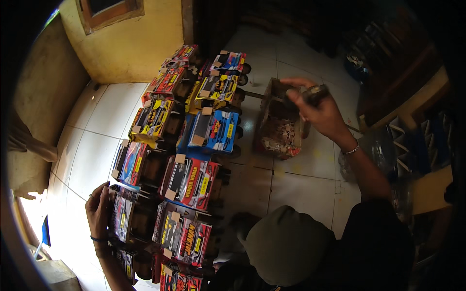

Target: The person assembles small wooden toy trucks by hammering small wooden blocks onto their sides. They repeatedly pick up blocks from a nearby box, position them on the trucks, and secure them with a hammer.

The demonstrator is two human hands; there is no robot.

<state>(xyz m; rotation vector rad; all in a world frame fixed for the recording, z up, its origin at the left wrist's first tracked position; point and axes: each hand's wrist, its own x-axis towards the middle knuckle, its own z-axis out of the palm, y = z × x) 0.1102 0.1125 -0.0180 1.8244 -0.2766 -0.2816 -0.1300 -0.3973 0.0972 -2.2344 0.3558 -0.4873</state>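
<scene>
Fingers of our left hand (98, 206) bend close together at the edge of a toy truck (122, 218) in the left row; we cannot tell whether they grip. Our right hand (324, 116) clamps a dark, blunt tool (319, 93) by the open box (263, 123). We judge the truck light, stiff, easily dented; best held by its sides. Pale floor tiles (109, 114) beyond.

So the yellow wall (145, 56) has a chunky wooden frame (114, 20) up on it, and a white tiled floor (107, 114) runs out from its foot. Left of that wall there's a duller side wall (43, 72), with a bunched-up brownish cloth (31, 138) nearer the camera, and way off to its right some see-through plastic (378, 150), kinda too dark to make out properly.
</scene>
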